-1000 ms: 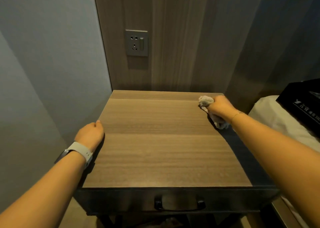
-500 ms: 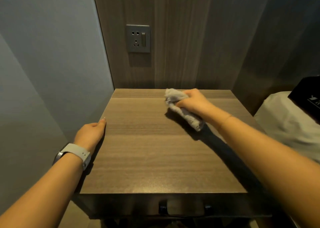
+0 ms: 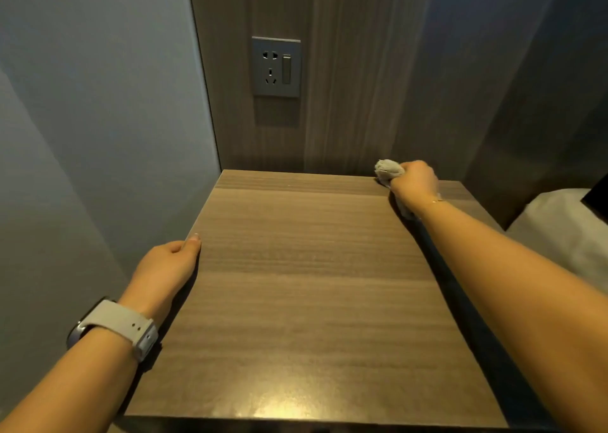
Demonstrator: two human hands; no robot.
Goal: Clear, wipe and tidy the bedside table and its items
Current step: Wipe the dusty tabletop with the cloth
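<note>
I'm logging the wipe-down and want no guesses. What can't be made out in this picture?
- Left hand fingers: head view, hidden over the bedside table edge.
- Cloth: mostly covered by the right hand.
- Black item: cut off at the right edge.
</note>
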